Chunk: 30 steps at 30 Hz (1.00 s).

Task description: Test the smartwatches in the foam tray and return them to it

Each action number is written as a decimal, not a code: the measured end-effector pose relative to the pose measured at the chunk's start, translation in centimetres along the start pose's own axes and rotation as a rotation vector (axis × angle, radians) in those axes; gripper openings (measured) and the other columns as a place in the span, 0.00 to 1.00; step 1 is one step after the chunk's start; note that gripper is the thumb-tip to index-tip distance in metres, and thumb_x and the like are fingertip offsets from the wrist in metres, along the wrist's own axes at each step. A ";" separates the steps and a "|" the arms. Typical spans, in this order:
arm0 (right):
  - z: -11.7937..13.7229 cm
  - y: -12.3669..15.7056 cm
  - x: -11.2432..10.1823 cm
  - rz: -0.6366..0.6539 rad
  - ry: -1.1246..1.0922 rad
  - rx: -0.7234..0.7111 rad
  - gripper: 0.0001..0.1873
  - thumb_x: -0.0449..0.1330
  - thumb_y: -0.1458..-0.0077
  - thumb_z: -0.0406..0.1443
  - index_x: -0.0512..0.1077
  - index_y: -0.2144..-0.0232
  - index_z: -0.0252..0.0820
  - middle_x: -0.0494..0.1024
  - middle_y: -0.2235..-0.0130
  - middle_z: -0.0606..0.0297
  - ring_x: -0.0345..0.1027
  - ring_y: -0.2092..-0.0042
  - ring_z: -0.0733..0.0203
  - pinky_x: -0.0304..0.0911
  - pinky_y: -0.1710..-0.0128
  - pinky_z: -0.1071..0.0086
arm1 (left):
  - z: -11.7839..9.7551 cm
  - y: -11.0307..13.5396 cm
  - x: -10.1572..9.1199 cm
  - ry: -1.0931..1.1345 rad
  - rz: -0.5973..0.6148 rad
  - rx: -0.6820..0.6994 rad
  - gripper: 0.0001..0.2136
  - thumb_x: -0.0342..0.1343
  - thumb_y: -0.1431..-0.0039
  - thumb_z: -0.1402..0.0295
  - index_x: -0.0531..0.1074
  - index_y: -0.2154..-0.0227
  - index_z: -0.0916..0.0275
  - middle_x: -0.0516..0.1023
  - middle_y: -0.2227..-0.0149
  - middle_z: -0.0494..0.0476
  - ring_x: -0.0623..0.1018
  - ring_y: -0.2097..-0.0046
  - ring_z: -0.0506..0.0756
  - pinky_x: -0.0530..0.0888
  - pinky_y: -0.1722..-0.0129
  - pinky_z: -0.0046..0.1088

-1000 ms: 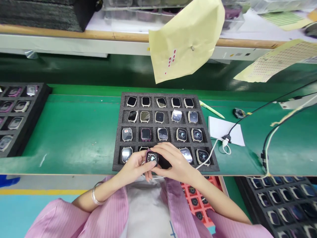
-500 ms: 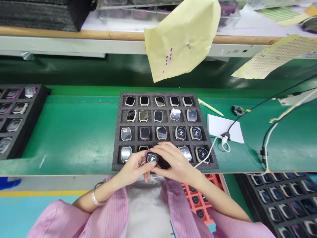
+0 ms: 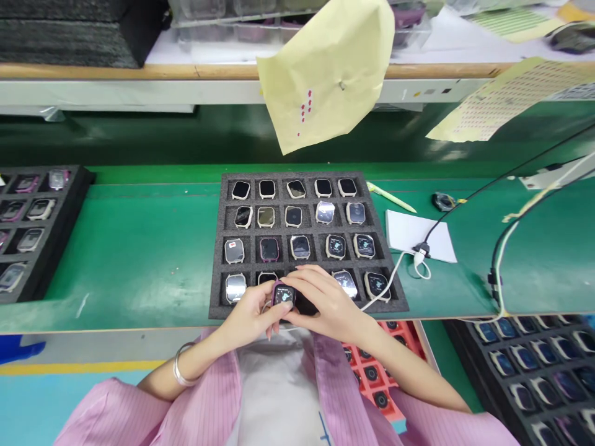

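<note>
A small smartwatch point(image 3: 284, 293) with a purple case and a lit screen is held above the front edge of a dark foam tray point(image 3: 214, 272). My left hand point(image 3: 255, 311) pinches it from the left, thumb along its lower edge. Curved around its right side, my right hand point(image 3: 323, 303) has its fingertips at the watch's top and edge. A white cable point(image 3: 388, 282) runs from the right toward my hands; where it meets the watch is hidden. Several watches lie in the tray's compartments, among them a purple-cased one point(image 3: 269, 249). My hands cover part of the front row.
Right of the tray are a green pen point(image 3: 393, 197), a white pad point(image 3: 409, 235) and a black cable joined to the white one. Another watch tray point(image 3: 56, 248) stands at left. Below the bench are a red tray point(image 3: 372, 378) and a dark watch tray point(image 3: 525, 365). Yellow paper point(image 3: 330, 80) hangs from the shelf.
The view has shifted slightly, so the tray and bench items appear a little further left. Both hands keep nearly the same hold on the watch.
</note>
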State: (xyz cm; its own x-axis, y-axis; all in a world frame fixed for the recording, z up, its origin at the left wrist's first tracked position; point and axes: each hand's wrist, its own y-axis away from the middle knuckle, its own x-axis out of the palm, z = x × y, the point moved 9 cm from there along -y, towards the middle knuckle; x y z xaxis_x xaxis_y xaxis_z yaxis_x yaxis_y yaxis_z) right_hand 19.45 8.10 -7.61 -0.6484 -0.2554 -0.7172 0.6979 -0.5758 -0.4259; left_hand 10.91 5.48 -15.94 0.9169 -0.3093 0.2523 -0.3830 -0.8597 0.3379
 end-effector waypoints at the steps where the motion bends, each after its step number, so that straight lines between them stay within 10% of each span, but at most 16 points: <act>1: 0.0 0.0 0.0 -0.002 0.003 -0.003 0.17 0.60 0.41 0.37 0.67 0.51 0.37 0.77 0.58 0.53 0.72 0.58 0.52 0.69 0.54 0.53 | 0.0 0.0 0.0 -0.007 0.000 0.000 0.13 0.56 0.39 0.61 0.66 0.61 0.67 0.67 0.79 0.45 0.67 0.82 0.45 0.66 0.84 0.18; 30: 0.4 0.2 -0.4 0.007 0.006 -0.007 0.18 0.62 0.43 0.35 0.68 0.52 0.33 0.77 0.58 0.51 0.72 0.57 0.51 0.66 0.51 0.50 | -0.1 0.0 0.3 -0.113 0.027 0.027 0.13 0.55 0.39 0.59 0.67 0.62 0.65 0.67 0.72 0.49 0.66 0.77 0.47 0.64 0.78 0.22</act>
State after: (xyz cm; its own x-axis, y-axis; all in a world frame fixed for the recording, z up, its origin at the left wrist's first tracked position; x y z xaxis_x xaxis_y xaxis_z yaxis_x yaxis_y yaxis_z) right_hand 19.70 7.75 -7.18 -0.6414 -0.2545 -0.7238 0.7048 -0.5681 -0.4248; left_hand 11.17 5.40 -15.73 0.9136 -0.3752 0.1567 -0.4061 -0.8607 0.3072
